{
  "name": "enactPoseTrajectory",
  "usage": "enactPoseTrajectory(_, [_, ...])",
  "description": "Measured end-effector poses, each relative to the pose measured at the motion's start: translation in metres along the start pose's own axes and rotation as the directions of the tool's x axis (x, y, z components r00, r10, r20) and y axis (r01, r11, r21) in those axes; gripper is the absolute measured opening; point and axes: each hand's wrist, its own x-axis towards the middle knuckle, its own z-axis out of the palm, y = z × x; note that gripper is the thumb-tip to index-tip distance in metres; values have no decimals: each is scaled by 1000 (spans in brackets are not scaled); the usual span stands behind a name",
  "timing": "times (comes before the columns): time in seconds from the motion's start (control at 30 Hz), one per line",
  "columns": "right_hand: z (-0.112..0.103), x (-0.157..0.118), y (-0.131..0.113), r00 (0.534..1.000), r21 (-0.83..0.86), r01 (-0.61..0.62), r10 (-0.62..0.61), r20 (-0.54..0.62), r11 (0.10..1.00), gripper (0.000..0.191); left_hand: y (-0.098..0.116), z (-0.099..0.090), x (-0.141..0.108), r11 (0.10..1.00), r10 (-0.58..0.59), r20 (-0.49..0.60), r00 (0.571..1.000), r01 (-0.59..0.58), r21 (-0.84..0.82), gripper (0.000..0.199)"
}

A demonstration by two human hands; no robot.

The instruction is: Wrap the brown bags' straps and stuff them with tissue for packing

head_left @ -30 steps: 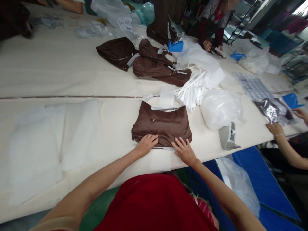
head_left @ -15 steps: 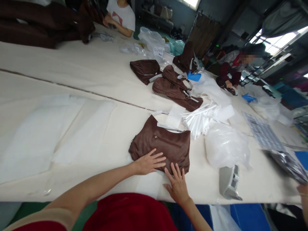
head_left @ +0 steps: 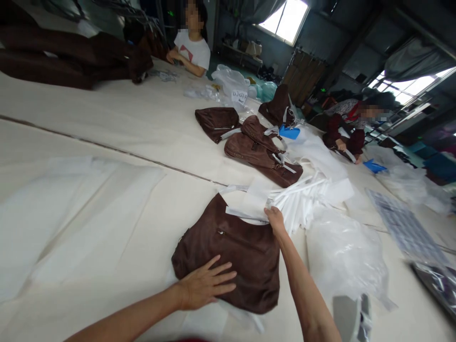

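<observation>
A brown bag lies flat on the cream table in front of me. My left hand rests on its lower left part, fingers spread. At the bag's upper right corner is my right hand, fingers closed by the white strip along the bag's top edge; what exactly they pinch is too small to make out. A white paper sheet lies just behind the bag.
Behind are more brown bags, white strips and blue pieces. Clear plastic bags and a grey dispenser-like object sit at right. White sheets lie left. Two people are across the table.
My right hand has moved from the bag's lower edge up to its top right corner, and its fingers have closed. My left hand still lies spread on the bag. The camera view has shifted.
</observation>
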Motion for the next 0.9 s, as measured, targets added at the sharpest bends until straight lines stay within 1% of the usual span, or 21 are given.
enactPoseTrajectory(0.1, [24,31,1,995,55,-96,96,1,994,17,-1,-5,-2,995,-8,-2,1000,8,-100,84])
enactPoseTrajectory(0.17, [36,40,0,990,120,-141,140,22,983,18,0,-9,-3,990,-4,3,1000,4,-140,85])
enactPoseTrajectory(0.23, [43,45,-3,984,199,-177,171,44,964,19,1,-12,-2,989,0,5,1000,1,-148,82])
enactPoseTrajectory(0.3, [43,47,-10,980,276,-201,190,65,940,21,2,-14,-1,991,-5,0,1000,5,-134,76])
enactPoseTrajectory(0.4, [29,39,-25,982,390,-189,163,99,901,29,4,-13,1,994,-18,-16,1000,16,-106,68])
enactPoseTrajectory(0.47, [13,20,-33,989,453,-117,62,135,884,34,4,-12,1,996,-15,-32,999,12,-93,63])
enactPoseTrajectory(0.53, [-3,-11,-34,984,419,5,-79,162,908,36,3,-9,1,997,-14,-55,998,9,-83,56])
enactPoseTrajectory(0.6, [-16,-52,-26,961,269,150,-204,185,952,35,2,-7,1,997,-14,-79,997,8,-78,49])
enactPoseTrajectory(0.63, [-20,-73,-18,942,165,232,-264,209,959,35,2,-6,1,997,-15,-88,996,8,-79,47])
enactPoseTrajectory(0.67, [-23,-95,-9,906,63,332,-337,256,941,35,2,-5,2,997,-17,-97,995,9,-80,45])
enactPoseTrajectory(0.7, [-24,-115,1,849,-27,449,-416,327,893,36,2,-4,2,997,-21,-107,994,12,-81,44])
enactPoseTrajectory(0.73, [-23,-135,12,772,-102,568,-485,411,817,38,2,-3,3,997,-25,-117,993,16,-78,44])
enactPoseTrajectory(0.77, [-21,-152,23,694,-167,668,-527,490,725,43,3,-3,4,997,-29,-129,991,20,-70,43])
enactPoseTrajectory(0.8, [-18,-167,32,637,-225,736,-540,551,638,49,3,-4,5,998,-33,-142,989,26,-57,42])
enactPoseTrajectory(0.83, [-13,-180,40,612,-283,768,-530,586,574,55,3,-4,5,999,-37,-152,988,31,-39,41])
enactPoseTrajectory(0.87, [-8,-190,47,618,-340,772,-512,596,537,60,3,-5,6,999,-35,-158,987,33,-19,40])
enactPoseTrajectory(0.9, [-2,-199,51,640,-393,760,-493,590,517,63,3,-6,6,1000,-29,-158,987,29,-1,39])
